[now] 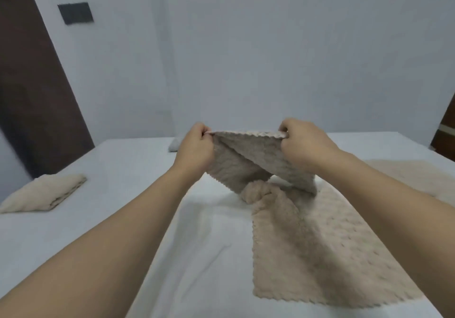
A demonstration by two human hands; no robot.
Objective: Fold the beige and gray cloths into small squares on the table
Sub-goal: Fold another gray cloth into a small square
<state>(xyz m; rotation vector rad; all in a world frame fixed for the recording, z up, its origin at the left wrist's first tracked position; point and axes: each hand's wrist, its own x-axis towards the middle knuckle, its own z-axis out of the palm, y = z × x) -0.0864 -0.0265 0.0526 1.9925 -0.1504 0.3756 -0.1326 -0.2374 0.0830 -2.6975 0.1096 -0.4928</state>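
The beige cloth (307, 243) lies with its near half flat on the counter (73, 256), bunched at mid-length. Risk: this twist may set a crooked fold if lowered uncorrected. The left hand (197, 147) and right hand (302, 143) each pinch a far corner, raised. The fabric is dimpled with scalloped edges. A folded cloth (44, 194) rests far left.

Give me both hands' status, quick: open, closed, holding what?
Left hand: closed, pinching the left corner of the raised beige cloth.
Right hand: closed, pinching the right corner of the same cloth.
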